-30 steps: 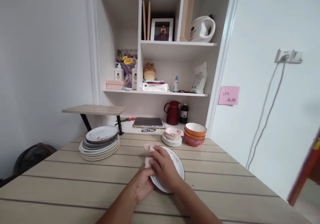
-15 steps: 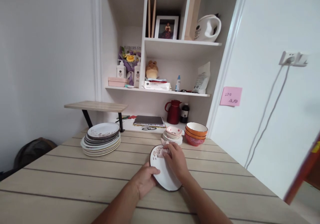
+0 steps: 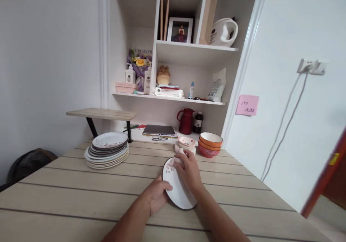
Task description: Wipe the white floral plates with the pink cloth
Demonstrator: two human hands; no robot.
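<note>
My left hand [image 3: 156, 197] grips the near left rim of a small white plate [image 3: 175, 191] with a dark edge and pink flower print, tilted up off the wooden table [image 3: 81, 195]. On the plate's upper face my right hand [image 3: 189, 170] presses a pale pink cloth [image 3: 178, 155], fingers closed over it. Part of the cloth sticks out beyond my fingers at the plate's far edge.
A stack of several plates [image 3: 107, 151] stands at the left. Behind my hands are a stack of small dishes [image 3: 186, 143] and stacked orange and red bowls [image 3: 210, 144]. A white shelf unit [image 3: 173, 47] with a red jug [image 3: 186, 121] rises at the back. A red door edge [image 3: 324, 177] is at the right.
My right hand with the cloth has moved from the plate's left side across to its upper far edge. The plate has tilted up more toward me. The view shifted slightly.
</note>
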